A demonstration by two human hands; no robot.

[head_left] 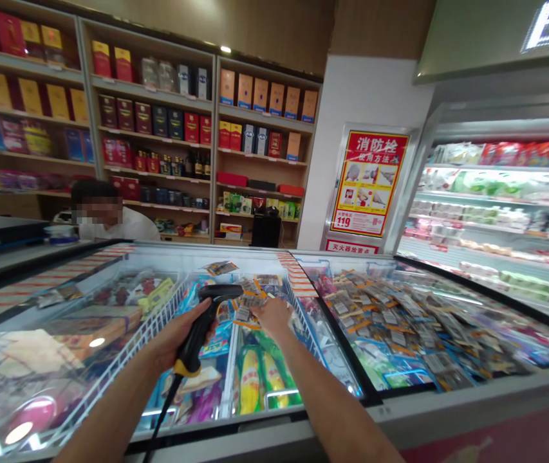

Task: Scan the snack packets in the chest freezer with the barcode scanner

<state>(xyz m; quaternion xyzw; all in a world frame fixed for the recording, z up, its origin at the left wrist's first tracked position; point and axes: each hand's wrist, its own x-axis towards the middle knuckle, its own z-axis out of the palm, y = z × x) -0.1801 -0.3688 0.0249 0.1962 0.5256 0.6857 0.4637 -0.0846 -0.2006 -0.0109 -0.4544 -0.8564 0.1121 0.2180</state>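
My left hand [180, 331] is wrapped round the handle of a black barcode scanner [199, 331], whose head points right and whose cable hangs down toward me. Just right of the scanner head, my right hand [274, 315] is closed on a small snack packet [246, 314] with orange edges and a pale label. Another packet [268, 280] lies just behind that hand, and one more packet [221, 267] rests farther back on the freezer glass. Beneath both hands, yellow corn-shaped packages [250, 379] show through the glass lid. My right fingertips are partly hidden.
A large pile of similar packets [400, 315] covers the right part of the chest freezer [448, 402]. Behind the freezer at left sits a person [120, 222] in white. Shelves of boxed goods [158, 122] line the back wall, and a lit refrigerated display [501, 212] stands at right.
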